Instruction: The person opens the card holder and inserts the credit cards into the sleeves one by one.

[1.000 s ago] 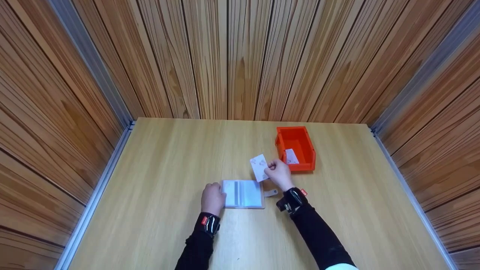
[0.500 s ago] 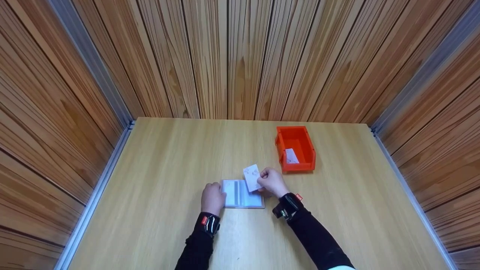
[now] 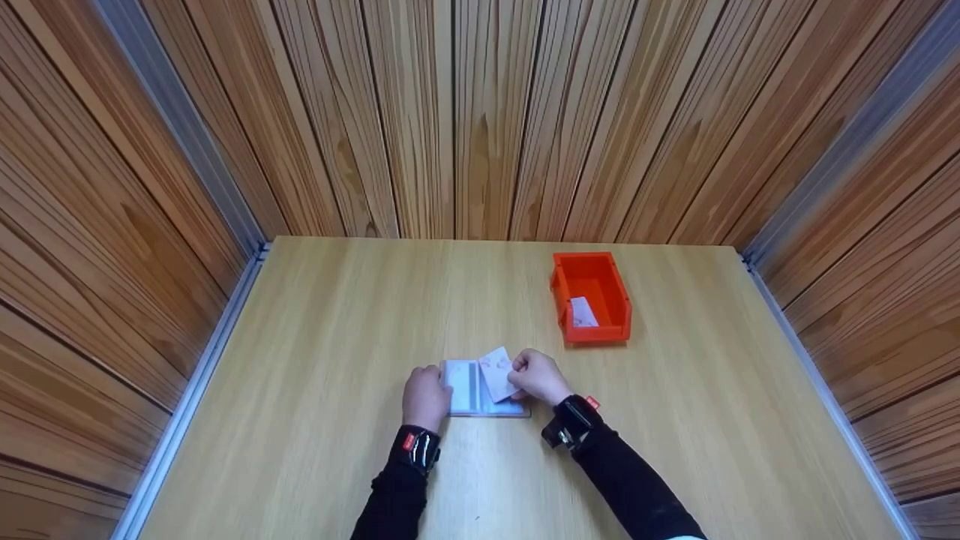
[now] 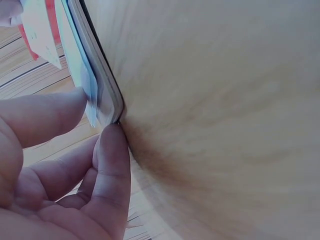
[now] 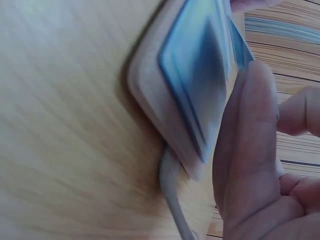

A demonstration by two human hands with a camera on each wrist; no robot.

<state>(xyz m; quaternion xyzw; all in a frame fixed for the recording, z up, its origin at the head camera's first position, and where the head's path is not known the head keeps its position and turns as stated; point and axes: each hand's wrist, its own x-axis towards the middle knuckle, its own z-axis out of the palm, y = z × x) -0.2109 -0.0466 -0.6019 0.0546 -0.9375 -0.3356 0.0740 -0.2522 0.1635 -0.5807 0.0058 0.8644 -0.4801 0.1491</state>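
The left hand pins the holder's left edge; the right hand pinches a card over it. Tilted, the card may jam at the sleeve mouth.

An open card holder lies on the table near its front edge, with the left hand at its left end, the right hand at its right end holding a card over it, and, behind to the right, a bin with a card inside.
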